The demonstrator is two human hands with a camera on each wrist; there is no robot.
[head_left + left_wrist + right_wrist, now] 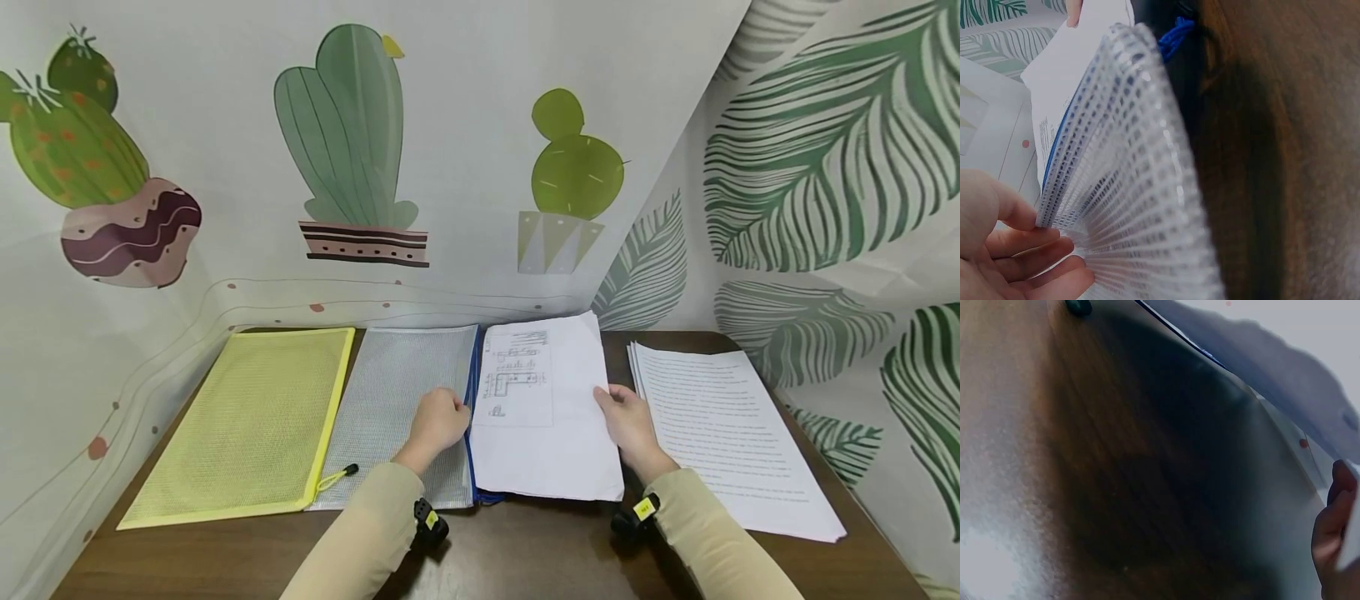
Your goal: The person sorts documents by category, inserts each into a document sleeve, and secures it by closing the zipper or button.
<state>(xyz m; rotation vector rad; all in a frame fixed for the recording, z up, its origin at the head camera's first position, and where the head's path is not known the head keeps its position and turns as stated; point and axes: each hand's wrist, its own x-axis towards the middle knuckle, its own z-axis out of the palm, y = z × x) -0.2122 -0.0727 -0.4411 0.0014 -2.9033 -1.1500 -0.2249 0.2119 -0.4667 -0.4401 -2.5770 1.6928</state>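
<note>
A white mesh zip pouch point(390, 400) with a blue zipper edge point(472, 392) lies in the middle of the brown table point(525, 542). My left hand point(437, 423) pinches the pouch's right edge by the zipper. The left wrist view shows that mesh edge point(1129, 187) lifted and bowed between my fingers point(1022, 240). My right hand point(628, 423) grips the right side of a thin sheaf of white paper point(540, 450) printed with a diagram. The sheaf's left edge meets the zipper opening. In the right wrist view, the paper point(1272, 369) hangs over the table, with my fingers point(1335, 544) at its edge.
A yellow mesh pouch point(247, 417) lies flat to the left, its black zipper pull point(347, 472) on the white pouch. A stack of printed sheets point(727, 433) sits at the right. Cactus and leaf backdrops wall in the table's back and sides.
</note>
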